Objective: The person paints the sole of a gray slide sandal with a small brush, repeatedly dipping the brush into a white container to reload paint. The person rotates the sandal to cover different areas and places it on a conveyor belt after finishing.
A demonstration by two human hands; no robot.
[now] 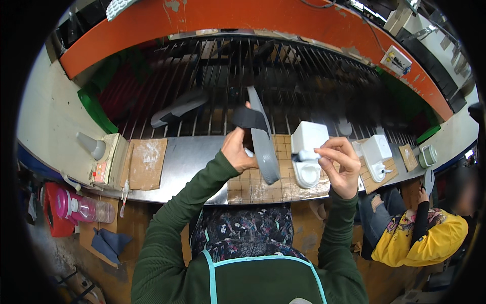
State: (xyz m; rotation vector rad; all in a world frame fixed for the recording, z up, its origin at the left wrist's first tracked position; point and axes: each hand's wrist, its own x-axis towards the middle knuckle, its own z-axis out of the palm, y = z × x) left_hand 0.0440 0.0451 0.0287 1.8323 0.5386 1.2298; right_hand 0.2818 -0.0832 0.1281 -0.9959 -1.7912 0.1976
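My left hand [237, 150] grips a grey slide sandal [265, 159] with a black strap [249, 118], holding it on edge above the bench. Between the pinched fingers of my right hand [344, 166] is a small brush [306, 156] with a white handle and dark bristles pointing left. The brush is over the front part of a white plastic dispenser [310, 134], which has a tall box at the back and a round cup in front. Whether the brush touches the cup I cannot tell. Another grey slide sandal [177, 109] lies on the bar rack beyond.
Metal bars [212, 91] run behind the bench under an orange beam [228, 16]. A cardboard piece [147, 162] and a grey cone [92, 146] are at left, above a pink bottle [86, 206]. At right are a second white dispenser [377, 152] and a person in yellow [425, 233] holding a sole.
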